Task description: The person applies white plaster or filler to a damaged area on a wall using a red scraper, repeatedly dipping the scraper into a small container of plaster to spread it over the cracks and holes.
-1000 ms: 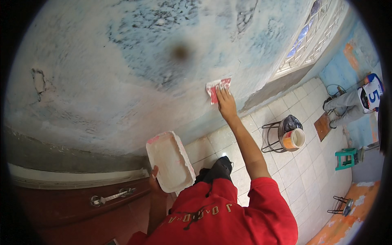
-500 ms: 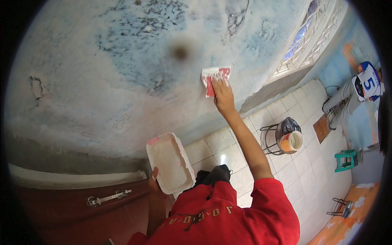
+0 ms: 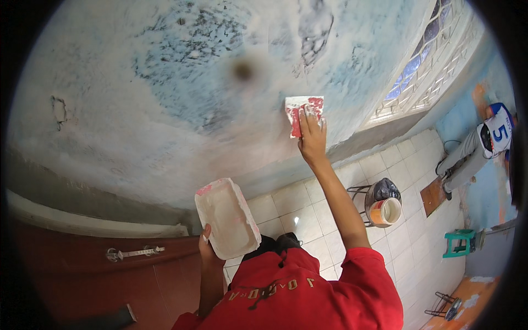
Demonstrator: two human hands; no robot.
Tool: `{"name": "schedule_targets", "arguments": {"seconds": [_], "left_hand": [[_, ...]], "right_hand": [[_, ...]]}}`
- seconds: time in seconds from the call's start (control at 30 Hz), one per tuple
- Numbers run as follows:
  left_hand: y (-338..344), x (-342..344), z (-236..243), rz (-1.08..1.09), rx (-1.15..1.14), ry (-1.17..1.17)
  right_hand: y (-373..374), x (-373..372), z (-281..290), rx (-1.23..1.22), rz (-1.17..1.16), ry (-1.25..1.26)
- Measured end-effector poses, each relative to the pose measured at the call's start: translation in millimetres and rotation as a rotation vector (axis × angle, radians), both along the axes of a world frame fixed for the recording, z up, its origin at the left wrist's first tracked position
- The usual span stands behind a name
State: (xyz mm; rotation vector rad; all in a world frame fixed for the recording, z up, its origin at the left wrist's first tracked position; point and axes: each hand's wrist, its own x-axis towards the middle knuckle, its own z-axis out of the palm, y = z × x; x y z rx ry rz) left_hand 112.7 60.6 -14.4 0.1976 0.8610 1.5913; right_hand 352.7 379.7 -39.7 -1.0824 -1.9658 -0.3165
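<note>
The right hand (image 3: 312, 140) presses a flat red-and-white putty blade (image 3: 301, 111) against the patchy blue-white wall (image 3: 165, 110), fingers (image 3: 314, 118) spread over it; the left hand (image 3: 207, 247), fingers clamped, holds the white rectangular plastic tray (image 3: 226, 217) close by.

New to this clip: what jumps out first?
The right hand presses a red-and-white pad flat against the mottled blue-white wall, right of a dark spot. Lower down, the left hand holds a white tray smeared with pale paste. At the right edge another person works at a blue wall, and a small bucket sits in a metal stand on the tiled floor.
</note>
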Motion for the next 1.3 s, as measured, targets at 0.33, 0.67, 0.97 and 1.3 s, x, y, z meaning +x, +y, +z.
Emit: {"name": "schedule_targets", "arguments": {"seconds": [0.33,0.67,0.97,1.3], "left_hand": [[-4,44,5,0.084,-0.068,0.111],[-18,63,-1,0.108,-0.102,0.109],[-32,59,6,0.208,-0.079,0.136],[-14,62,5,0.189,-0.053,0.127]], "right_hand": [[-11,42,-110,-0.235,0.256,-0.088],[20,20,-48,-0.061,0.2,-0.009],[-10,69,-73,-0.182,0.305,0.032],[28,54,-77,-0.124,0.11,-0.027]]}}
